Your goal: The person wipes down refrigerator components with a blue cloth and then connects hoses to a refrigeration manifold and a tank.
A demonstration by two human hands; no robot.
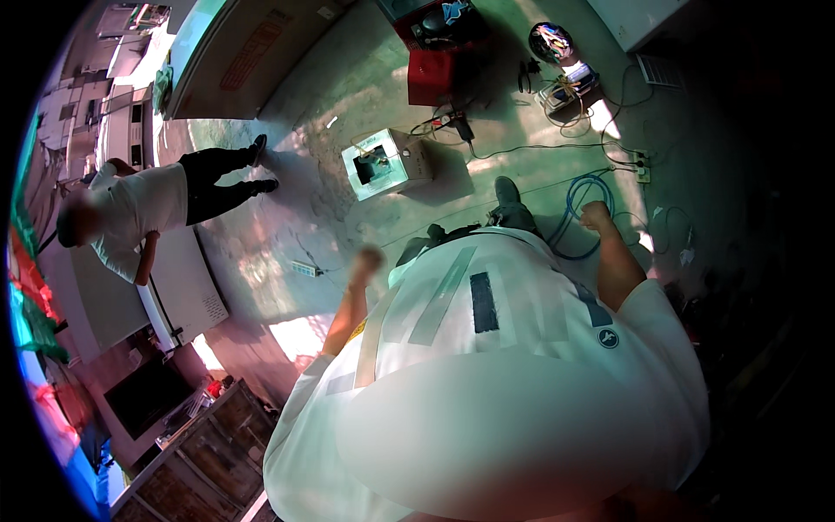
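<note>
My left hand (369, 261) hangs out to the left of my body, over the floor. It is smeared, so its fingers cannot be made out. My right hand (596, 216) is to the right with its fingers curled closed, and nothing shows in it. Behind that hand a coil of blue hose (570, 202) lies on the floor; I cannot tell that they touch. Ahead of me stands a white box (402, 163) with a square opening in its front. A small white power strip (304, 269) lies on the floor nearest my left hand.
A person (148, 196) in a white shirt stands at the left. Farther ahead are an open red toolbox (430, 76), a black power tool (461, 126), and a round container of mixed items (551, 42). A dark cable (535, 146) crosses the floor to an outlet block (642, 167).
</note>
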